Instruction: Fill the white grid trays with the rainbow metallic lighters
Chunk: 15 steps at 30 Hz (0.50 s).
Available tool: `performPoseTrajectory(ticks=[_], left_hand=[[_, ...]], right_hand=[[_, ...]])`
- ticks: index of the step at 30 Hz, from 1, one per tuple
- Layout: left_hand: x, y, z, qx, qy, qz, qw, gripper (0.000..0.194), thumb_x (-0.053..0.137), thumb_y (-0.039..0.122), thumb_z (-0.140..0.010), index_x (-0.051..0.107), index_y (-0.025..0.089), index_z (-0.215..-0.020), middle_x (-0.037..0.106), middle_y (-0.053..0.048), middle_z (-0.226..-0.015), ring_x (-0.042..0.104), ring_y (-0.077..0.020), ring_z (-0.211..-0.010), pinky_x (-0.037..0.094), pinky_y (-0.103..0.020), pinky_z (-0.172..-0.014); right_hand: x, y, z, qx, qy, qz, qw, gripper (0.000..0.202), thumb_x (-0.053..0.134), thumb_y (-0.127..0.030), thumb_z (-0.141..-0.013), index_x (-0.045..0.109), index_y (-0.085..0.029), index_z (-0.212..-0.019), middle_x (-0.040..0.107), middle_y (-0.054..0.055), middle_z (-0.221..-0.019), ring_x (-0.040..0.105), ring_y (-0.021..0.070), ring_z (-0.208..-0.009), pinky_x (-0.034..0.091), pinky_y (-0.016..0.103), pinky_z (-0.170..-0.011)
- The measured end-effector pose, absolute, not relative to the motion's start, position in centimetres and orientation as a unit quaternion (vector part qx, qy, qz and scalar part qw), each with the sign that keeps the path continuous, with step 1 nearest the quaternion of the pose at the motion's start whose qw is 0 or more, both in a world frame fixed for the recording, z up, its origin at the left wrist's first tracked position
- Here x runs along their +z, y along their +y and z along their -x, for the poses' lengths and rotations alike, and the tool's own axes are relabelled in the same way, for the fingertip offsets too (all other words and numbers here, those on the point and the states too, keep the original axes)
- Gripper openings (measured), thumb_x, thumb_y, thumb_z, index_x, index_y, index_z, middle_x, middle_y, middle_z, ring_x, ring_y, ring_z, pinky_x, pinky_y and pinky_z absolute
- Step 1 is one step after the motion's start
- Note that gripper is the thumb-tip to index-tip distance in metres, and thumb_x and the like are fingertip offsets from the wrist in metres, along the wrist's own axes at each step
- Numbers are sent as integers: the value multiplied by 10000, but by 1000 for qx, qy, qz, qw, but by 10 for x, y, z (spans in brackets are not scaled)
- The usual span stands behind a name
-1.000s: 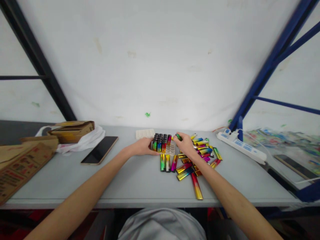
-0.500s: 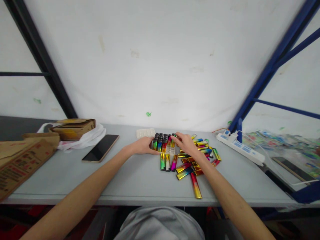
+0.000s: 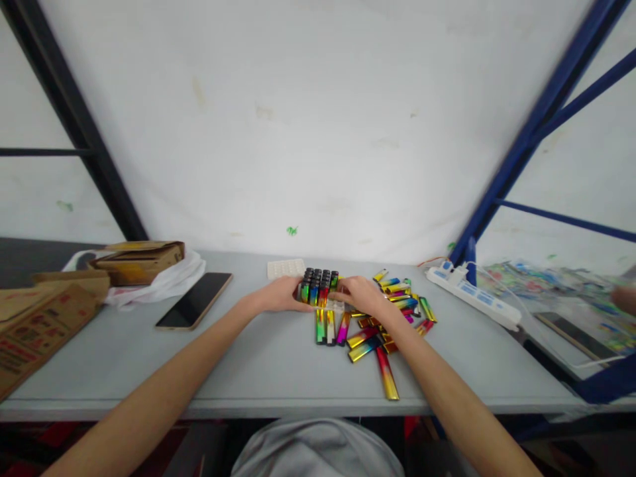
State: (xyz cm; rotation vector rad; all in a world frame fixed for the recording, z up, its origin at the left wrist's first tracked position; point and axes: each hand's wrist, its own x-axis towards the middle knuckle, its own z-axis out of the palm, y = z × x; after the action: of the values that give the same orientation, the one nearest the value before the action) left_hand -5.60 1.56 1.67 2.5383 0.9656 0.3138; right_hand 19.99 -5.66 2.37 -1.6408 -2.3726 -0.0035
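Several upright lighters (image 3: 314, 286) with black tops stand in rows in a pale tray (image 3: 335, 305). My left hand (image 3: 285, 293) is wrapped round the left side of this block. My right hand (image 3: 358, 293) is at the tray's right side, its fingers curled by the upright lighters; what its fingertips hold is hidden. Three lighters (image 3: 330, 326) lie side by side in front of the tray. A loose pile of shiny coloured lighters (image 3: 365, 346) spreads under and around my right wrist.
A second pale tray (image 3: 285, 268) lies behind my left hand. To the left are a black phone (image 3: 195, 301), a white bag (image 3: 169, 281) and cardboard boxes (image 3: 54, 315). On the right are a white power strip (image 3: 474, 296), another phone (image 3: 571, 334) and part of another person's hand (image 3: 625, 299).
My right hand has moved slightly down and toward the middle, over the tray's right side. My left hand keeps its hold. Another person's hand has appeared at the right edge.
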Motion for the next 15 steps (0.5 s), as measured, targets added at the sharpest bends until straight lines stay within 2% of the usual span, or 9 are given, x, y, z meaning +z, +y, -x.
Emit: performPoseTrajectory(ticks=[4,7,9,11,15], left_hand=[[15,17,57,107,351,-909,199,666,712,708,-694,648,182,-1097,717,-40,-875,644,-235,-756,416,-287,-625],[14,18,57,104,357,-909,186,636,713,704,-695,649,186,-1058,707,-40,-862,635,-232,-751,408,-285,-621],[14,18,57,101,360,-910,180,632,714,705,-696,647,183,-1046,707,-46,-872,634,-234,-760,405,-285,-623],[15,18,57,100,361,-910,179,647,717,708,-692,643,178,-1055,710,-54,-892,635,-238,-770,404,-285,-624],[16,16,57,104,360,-908,187,662,723,709,-690,642,176,-1075,712,-52,-899,632,-234,-769,396,-280,-613]], right_hand=[[27,-54,-228,1,-800,564,207,484,425,-549,-1039,697,-171,-905,728,61,-826,637,174,-744,429,263,-732],[23,-45,-259,-78,-720,647,239,430,388,-435,-1064,703,-147,-1014,727,122,-985,648,220,-962,436,297,-889],[17,-37,-276,-105,-654,719,209,376,406,-367,-1056,668,-144,-1211,691,164,-1141,622,258,-1108,423,338,-965],[9,-29,-286,-107,-593,783,155,424,421,-409,-1045,605,-181,-1352,640,192,-1247,597,319,-1179,419,426,-994],[-1,-17,-286,-81,-547,829,87,535,427,-540,-1015,580,-192,-1392,603,229,-1302,571,400,-1225,381,565,-1020]])
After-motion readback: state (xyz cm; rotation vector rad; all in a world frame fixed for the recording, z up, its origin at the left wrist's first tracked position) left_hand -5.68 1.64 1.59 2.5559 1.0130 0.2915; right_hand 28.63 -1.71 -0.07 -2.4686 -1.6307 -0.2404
